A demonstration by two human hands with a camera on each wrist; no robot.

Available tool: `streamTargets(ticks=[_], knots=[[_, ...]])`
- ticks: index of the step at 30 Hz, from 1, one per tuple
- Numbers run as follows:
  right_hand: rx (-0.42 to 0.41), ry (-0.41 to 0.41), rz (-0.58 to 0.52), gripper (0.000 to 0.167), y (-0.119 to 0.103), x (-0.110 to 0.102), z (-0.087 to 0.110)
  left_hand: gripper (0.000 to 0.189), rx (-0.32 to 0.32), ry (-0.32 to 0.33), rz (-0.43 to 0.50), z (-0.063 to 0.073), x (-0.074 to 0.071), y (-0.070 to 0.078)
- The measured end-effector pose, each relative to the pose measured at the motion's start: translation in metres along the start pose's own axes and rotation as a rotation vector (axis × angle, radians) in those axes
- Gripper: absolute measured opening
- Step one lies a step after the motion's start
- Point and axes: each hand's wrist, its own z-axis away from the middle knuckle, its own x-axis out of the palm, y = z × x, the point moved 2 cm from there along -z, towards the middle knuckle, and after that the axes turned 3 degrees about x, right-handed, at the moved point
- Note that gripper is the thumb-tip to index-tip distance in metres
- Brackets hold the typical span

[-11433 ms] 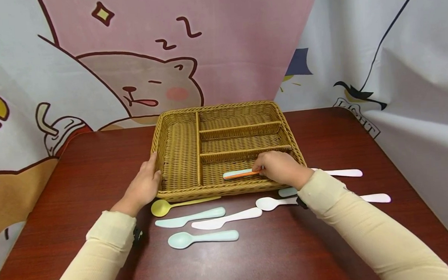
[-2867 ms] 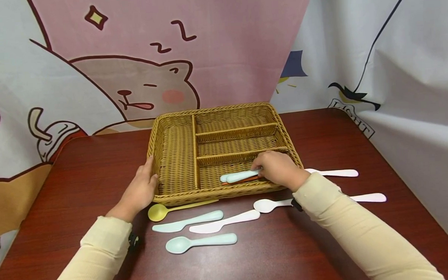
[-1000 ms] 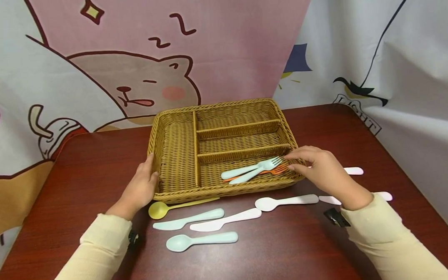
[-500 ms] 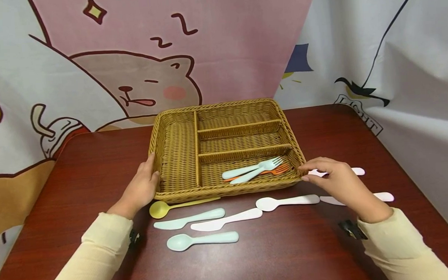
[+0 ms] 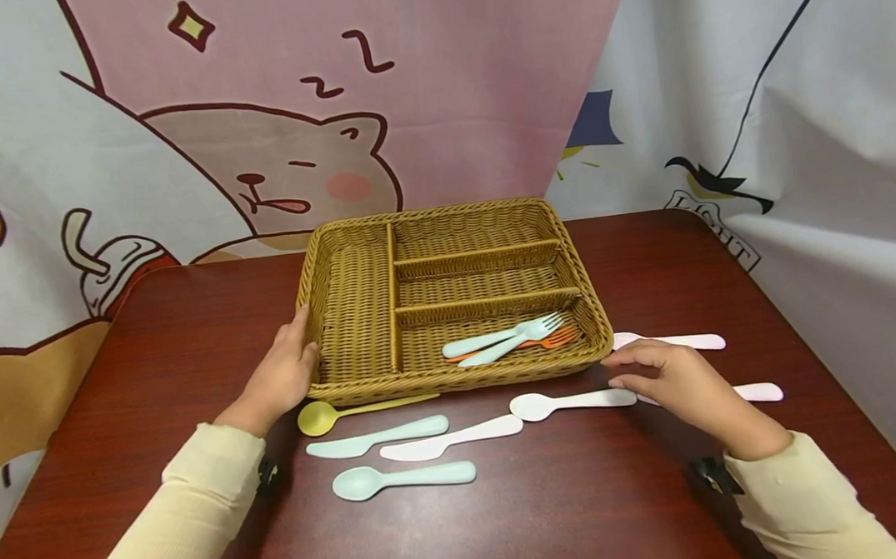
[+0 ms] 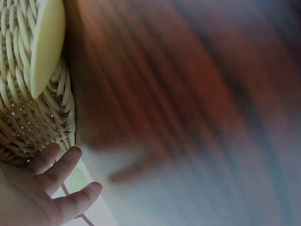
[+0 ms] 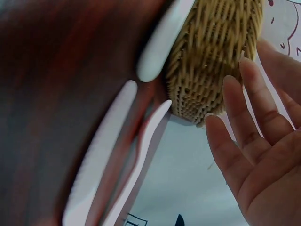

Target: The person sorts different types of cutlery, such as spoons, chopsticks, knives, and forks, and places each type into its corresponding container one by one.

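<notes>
Left hand (image 5: 275,374) unchanged at the left side of the basket (image 5: 452,382), toward the table's (image 5: 578,499) far edge; fingers loose, grip apart. Two pale-blue forks (image 5: 496,349) and an orange fork (image 5: 565,337) lie in the compartment facing the near edge; newest pale-blue one now released, so its placing looks done. Right hand (image 5: 678,386) has withdrawn toward the right edge, grip apart, holding nothing, by the handle end of the white spoon (image 5: 573,402).
</notes>
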Motion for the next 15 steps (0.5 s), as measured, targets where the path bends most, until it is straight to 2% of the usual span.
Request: streamTargets(ticks=[5, 15], knots=[[0.030, -0.083, 0.017, 0.023, 0.004, 0.006, 0.000, 0.061, -0.005, 0.000, -0.004, 0.000, 0.000, 0.000], [-0.023, -0.170, 0.025, 0.021, 0.007, 0.017, -0.002, 0.060, 0.002, 0.011, -0.003, 0.000, 0.000, 0.002]])
